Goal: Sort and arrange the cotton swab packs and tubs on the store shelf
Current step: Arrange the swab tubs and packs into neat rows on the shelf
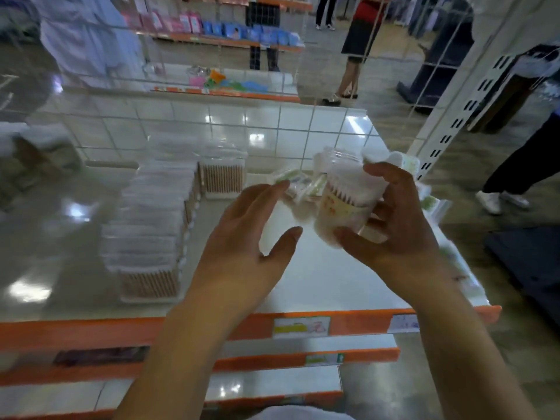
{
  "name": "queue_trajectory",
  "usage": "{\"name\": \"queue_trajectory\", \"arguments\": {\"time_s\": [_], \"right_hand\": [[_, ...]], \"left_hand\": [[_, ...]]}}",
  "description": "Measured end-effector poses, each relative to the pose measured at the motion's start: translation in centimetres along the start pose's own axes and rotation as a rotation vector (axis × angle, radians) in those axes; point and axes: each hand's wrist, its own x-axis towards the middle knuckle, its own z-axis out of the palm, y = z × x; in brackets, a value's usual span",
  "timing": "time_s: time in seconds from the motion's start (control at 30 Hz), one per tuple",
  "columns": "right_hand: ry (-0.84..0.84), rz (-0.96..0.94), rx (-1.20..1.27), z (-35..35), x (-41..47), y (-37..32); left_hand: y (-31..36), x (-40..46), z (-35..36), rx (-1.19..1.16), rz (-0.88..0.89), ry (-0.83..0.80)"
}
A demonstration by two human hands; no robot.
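right hand [397, 225] fingers [381, 174] curled round round swab tub [345, 201], held tilted above shelf [318, 280] | left hand [251, 237] open, just left of tub, nearer boxed row [157, 219] | tub's axis leans away-right

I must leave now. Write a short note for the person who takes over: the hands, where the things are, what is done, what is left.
Right hand: grips a round tub of swabs, tilted, above the shelf.
Left hand: open, holds nothing, beside the tub.
Done, it seems: a row of square tubs stands in line on the left, one more behind it.
Left: set down the round tub; sort the loose packs at the back and the blurred items along the right edge.
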Motion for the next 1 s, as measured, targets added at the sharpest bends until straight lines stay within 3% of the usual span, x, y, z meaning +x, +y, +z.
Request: {"name": "queue_trajectory", "arguments": {"time_s": [0.27,0.57,0.8,1.0], "right_hand": [[-0.061,-0.06,-0.005,7.9,1.4,-4.4],[-0.189,-0.054,0.156,19.5,2.7,-10.4],[-0.183,0.022,0.288,29.1,3.2,-11.9],[-0.066,0.079,0.19,36.6,3.7,-9.3]], "left_hand": [[-4.4,-0.7,-9.4,0.39,0.087,0.19],[-11.7,-3.2,-21.3,0.717,0.081,0.192],[-16.5,-6.3,-28.1,0.755,-0.033,0.162],[-19.6,-8.0,-29.3,0.736,-0.059,0.12]]}}
